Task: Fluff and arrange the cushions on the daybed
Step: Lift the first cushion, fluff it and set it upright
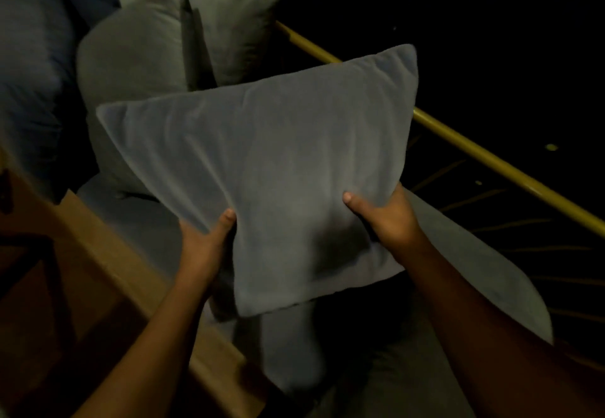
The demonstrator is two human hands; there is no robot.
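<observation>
Mid-fluff: I'm gripping grey cushion [262, 169] with left hand [204, 241] and right hand [386, 218], both clamped. Next probably propping it by back cushions [183, 41].

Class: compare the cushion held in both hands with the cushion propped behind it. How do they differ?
The held cushion is lifted, gripped by the left hand and right hand; the propped cushion rests untouched. The held one faces the camera, nearer; the propped one stands farther back. Both look square and grey.

plain grey cushion [262, 162] in the near middle, paler grey-green cushions [170, 41] at the far left, dull blue-grey cushion [29, 67] at the left edge, yellow rail [484, 155] on the right, tan wooden frame [131, 273] near left
</observation>
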